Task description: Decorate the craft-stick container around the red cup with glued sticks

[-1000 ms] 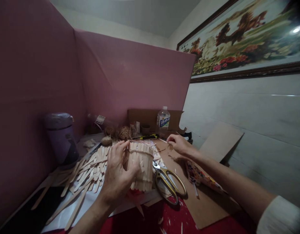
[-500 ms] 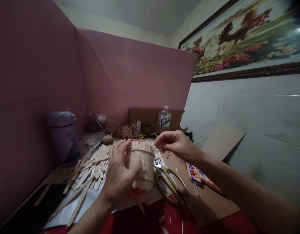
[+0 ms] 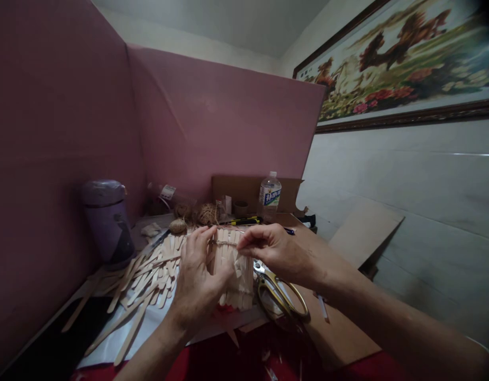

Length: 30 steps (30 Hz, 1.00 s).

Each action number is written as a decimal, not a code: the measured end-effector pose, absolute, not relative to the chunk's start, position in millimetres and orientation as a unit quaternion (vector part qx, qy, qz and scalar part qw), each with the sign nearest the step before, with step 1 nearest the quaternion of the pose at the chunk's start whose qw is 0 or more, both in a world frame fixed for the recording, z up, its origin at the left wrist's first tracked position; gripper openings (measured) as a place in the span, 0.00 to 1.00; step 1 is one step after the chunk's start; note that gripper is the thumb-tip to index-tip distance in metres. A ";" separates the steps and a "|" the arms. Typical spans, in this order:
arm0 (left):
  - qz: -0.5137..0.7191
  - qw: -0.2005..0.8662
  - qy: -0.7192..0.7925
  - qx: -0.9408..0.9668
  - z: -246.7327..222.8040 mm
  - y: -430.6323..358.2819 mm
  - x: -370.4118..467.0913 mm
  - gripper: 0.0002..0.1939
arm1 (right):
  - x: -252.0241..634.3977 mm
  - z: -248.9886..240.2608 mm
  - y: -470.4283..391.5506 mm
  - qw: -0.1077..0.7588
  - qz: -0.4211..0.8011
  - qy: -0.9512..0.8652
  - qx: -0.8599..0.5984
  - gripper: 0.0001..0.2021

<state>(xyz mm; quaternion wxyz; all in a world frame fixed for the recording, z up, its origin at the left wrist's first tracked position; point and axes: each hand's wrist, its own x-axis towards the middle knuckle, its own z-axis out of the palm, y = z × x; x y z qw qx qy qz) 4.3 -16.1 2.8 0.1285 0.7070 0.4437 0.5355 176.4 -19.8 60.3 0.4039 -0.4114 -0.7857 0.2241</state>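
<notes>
Pinching twine [image 3: 227, 243], right hand [image 3: 273, 250] now at the stick cylinder [image 3: 243, 288], still clasped by left hand [image 3: 199, 275].

Whatever the bare right hand [image 3: 270, 246] pinches, perhaps thin brown twine [image 3: 227, 244], is hidden; the dark-framed horse painting [image 3: 403, 61] at right is cut off.

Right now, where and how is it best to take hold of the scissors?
I would grip the scissors by the gold handles, coming from the near side, where both loops lie; the pivot lies farther away, beside the wooden-stick piece.
</notes>
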 end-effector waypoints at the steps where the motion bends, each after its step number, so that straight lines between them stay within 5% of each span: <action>1: 0.534 0.129 0.444 0.708 2.9 -16.3 4.3 0.23 | 176.1 60.0 -19.6 0.402 0.217 -0.790 -0.409 0.10; 16: 0.528 0.123 0.454 0.707 5.1 -16.9 5.2 0.23 | 172.8 58.0 -22.3 0.383 0.129 -0.824 -0.397 0.18; 30: 0.540 0.102 0.444 0.707 3.4 -16.5 5.8 0.22 | 167.0 55.9 -25.4 0.373 0.045 -0.833 -0.406 0.13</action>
